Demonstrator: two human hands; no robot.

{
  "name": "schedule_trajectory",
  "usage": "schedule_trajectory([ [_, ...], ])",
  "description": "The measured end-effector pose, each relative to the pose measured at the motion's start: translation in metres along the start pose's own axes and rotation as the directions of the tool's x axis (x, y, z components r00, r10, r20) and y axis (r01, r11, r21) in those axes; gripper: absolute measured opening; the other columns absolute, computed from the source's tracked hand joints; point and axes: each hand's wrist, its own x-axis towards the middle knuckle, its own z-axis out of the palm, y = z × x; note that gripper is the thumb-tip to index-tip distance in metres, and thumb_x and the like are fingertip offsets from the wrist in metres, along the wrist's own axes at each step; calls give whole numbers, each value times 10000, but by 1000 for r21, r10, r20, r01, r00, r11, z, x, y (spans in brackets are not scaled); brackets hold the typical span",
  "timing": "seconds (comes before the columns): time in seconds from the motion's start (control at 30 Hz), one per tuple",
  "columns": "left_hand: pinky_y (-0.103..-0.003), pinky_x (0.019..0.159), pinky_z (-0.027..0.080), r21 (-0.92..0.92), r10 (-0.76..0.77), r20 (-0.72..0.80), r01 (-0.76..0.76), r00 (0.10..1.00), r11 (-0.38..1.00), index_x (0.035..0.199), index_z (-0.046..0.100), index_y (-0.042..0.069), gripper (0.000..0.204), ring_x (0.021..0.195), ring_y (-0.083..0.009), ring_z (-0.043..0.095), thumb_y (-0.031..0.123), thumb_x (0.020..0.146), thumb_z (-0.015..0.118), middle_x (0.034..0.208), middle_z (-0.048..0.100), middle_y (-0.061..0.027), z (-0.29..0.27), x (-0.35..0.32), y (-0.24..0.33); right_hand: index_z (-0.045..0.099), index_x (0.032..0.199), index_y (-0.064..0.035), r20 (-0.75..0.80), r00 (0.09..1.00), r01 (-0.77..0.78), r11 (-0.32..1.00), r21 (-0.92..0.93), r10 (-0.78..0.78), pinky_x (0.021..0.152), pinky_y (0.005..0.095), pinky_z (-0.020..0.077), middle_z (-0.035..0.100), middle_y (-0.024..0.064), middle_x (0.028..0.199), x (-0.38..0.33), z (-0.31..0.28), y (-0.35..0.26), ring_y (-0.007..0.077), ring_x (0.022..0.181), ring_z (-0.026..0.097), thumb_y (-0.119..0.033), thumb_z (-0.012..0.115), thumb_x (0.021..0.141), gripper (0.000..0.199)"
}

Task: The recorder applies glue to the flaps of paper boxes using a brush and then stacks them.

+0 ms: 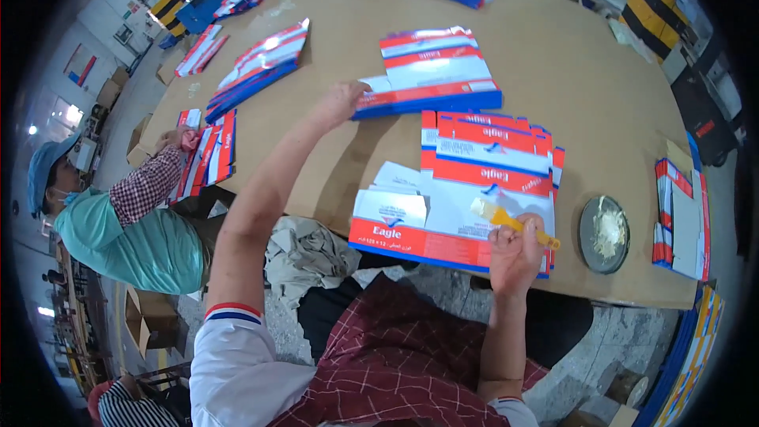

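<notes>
My right hand (515, 257) is closed around the yellow handle of a flat brush (518, 225). Its pale bristles are over a fanned pile of flat cardboard cartons (458, 198), red, white and blue, at the table's near edge. White flaps stick out at that pile's left. Further off, my left hand (345, 103) reaches to the left corner of a second stack of flat cartons (439, 71), its fingers bent onto a white flap there; the fingertips are partly hidden. Right of the near pile sits a dark round dish (605, 235) with lumpy white paste.
More carton stacks lie on the brown table (601, 111), including one at far left (261, 63) and one at the right edge (680, 217). A person in a blue cap (126, 221) handles cartons at the left. Another person's hands show at the far edge.
</notes>
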Motion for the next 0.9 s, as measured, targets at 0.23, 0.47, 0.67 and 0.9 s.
schedule_trajectory([
  [0.23, -397, 811, 452, 12, -87, 81, 86, 993, 996, 1066, 541, 72, 479, 965, -322, 544, 281, 660, 684, 1025, 563, -172, 38, -11, -24, 458, 894, -71, 17, 999, -50, 999, 21, 50, 598, 328, 417, 443, 15, 750, -13, 13, 6, 110, 593, 449, -199, 463, 898, 128],
  [0.47, -412, 836, 428, -84, 77, 30, -75, 997, 994, 882, 612, 44, 323, 1004, -312, 525, 257, 652, 689, 1040, 564, -167, 24, -15, -11, 458, 887, -67, 111, 994, -10, 999, 38, 6, 568, 301, 414, 441, 11, 698, -14, -9, 0, 102, 569, 432, -193, 457, 904, 127],
  [0.67, -419, 803, 440, -169, 117, -90, -131, 989, 977, 1055, 563, 51, 506, 940, -315, 548, 302, 637, 699, 1020, 579, -175, 92, -2, -47, 478, 848, -143, 60, 992, -115, 987, 108, 109, 527, 201, 349, 441, -36, 744, -18, -12, 3, 51, 616, 410, -107, 465, 902, 66],
  [0.9, -364, 765, 444, -390, 59, 119, -8, 991, 921, 929, 584, -18, 265, 858, -286, 567, 132, 718, 641, 899, 588, -175, 43, -18, -71, 508, 848, -86, 212, 975, -72, 997, 26, 65, 523, 229, 436, 513, 9, 610, -12, 19, 14, 83, 501, 495, -264, 544, 870, 182],
])
